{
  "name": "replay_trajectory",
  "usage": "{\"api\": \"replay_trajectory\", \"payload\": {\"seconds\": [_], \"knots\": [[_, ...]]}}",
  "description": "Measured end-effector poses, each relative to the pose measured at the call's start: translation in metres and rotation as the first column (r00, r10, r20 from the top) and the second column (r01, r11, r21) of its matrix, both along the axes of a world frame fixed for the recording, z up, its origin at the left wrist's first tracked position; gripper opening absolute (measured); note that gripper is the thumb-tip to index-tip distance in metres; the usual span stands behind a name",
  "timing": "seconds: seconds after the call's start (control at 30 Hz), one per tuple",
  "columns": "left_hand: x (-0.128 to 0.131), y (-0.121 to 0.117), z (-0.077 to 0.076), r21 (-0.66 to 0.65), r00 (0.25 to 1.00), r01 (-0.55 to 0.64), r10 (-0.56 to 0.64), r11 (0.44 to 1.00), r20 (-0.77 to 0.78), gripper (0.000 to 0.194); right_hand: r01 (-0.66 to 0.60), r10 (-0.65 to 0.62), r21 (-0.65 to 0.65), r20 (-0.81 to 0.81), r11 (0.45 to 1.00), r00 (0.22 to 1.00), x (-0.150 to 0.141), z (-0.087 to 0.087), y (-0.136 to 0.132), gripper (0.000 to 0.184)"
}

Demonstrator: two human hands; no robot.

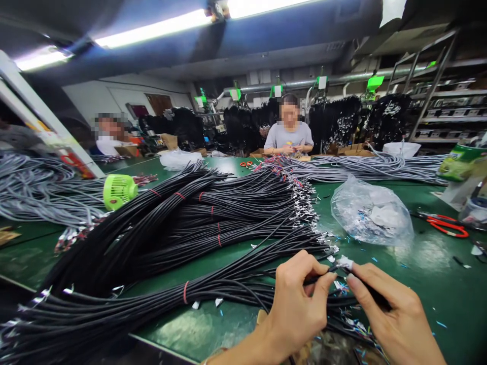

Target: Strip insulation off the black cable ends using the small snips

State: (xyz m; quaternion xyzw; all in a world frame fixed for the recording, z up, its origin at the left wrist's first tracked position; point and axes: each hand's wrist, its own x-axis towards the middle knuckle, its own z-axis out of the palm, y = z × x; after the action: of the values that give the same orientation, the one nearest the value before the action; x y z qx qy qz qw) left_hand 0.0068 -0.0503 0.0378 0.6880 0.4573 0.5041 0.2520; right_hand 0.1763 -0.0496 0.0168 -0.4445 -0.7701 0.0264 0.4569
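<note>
Pinching a black cable (334,268) closely between thumb and forefinger of the left hand (300,299), over the near edge of the green surface (422,284), right of its middle. Grasping the pale end (345,263) of that cable in the fingertips of the right hand (395,312), just beside the left fingertips; also covering something dark beneath the right palm, too hidden to name. Working next to a banded bundle (152,304) of black cables, stretched along the near edge to the near left corner. Facing a larger heap (182,218) of black cables beyond it, with whitish ends pointing right. Having a clear plastic bag (391,218) of scraps between that heap and an orange-handled tool (452,233) close to the right edge. Looking across at a co-worker (289,136) by the far edge, near grey cables (365,167). Having a green fan (118,191) toward the left edge.
</note>
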Motion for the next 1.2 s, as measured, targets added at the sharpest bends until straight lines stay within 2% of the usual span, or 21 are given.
{"api": "replay_trajectory", "payload": {"seconds": [0.17,0.27,0.4,0.47,0.57,0.67,0.77,0.9,1.0,1.1,1.2], "knots": [[0.001,-0.002,0.001,0.043,1.000,-0.013,0.014,0.999,-0.023,0.016,0.013,-0.013,-0.013,-0.005,1.000,1.000,-0.001,0.002,0.000,0.020],[0.000,0.000,0.001,0.015,1.000,0.003,-0.003,1.000,0.000,0.018,0.019,-0.021,-0.021,-0.057,1.000,0.998,-0.003,0.004,-0.002,0.020],[-0.005,0.007,0.005,-0.126,0.986,0.157,-0.148,0.979,0.078,0.031,-0.024,0.023,-0.024,-0.073,0.999,0.997,-0.002,0.009,-0.004,0.017],[-0.009,0.012,0.007,-0.239,0.952,0.289,-0.252,0.927,0.176,0.040,-0.073,0.072,-0.010,-0.062,0.997,0.995,0.000,0.012,-0.004,0.015],[-0.013,0.016,0.009,-0.349,0.875,0.466,-0.366,0.813,0.316,0.054,-0.109,0.110,0.018,-0.115,0.994,0.987,0.003,0.015,-0.002,0.016],[-0.013,0.017,0.007,-0.390,0.818,0.562,-0.422,0.729,0.391,0.059,-0.147,0.145,0.003,-0.181,0.989,0.973,0.003,0.017,-0.002,0.019],[-0.013,0.015,0.005,-0.429,0.798,0.597,-0.442,0.678,0.410,0.058,-0.208,0.206,0.014,-0.214,0.978,0.955,-0.001,0.017,-0.004,0.014],[-0.011,0.013,0.005,-0.442,0.817,0.575,-0.453,0.688,0.357,0.058,-0.211,0.219,0.062,-0.220,0.976,0.951,-0.005,0.017,-0.007,0.016],[-0.008,0.012,0.005,-0.426,0.811,0.584,-0.477,0.691,0.338,0.055,-0.174,0.173,0.018,-0.226,0.985,0.959,-0.005,0.013,-0.006,0.014],[-0.007,0.011,0.005,-0.430,0.779,0.624,-0.474,0.652,0.411,0.049,-0.157,0.137,-0.064,-0.249,0.985,0.959,-0.007,0.008,-0.005,0.013],[-0.008,0.010,0.007,-0.411,0.765,0.625,-0.417,0.663,0.490,0.048,-0.156,0.131,-0.075,-0.265,0.985,0.955,-0.008,0.004,-0.003,0.013]]}}
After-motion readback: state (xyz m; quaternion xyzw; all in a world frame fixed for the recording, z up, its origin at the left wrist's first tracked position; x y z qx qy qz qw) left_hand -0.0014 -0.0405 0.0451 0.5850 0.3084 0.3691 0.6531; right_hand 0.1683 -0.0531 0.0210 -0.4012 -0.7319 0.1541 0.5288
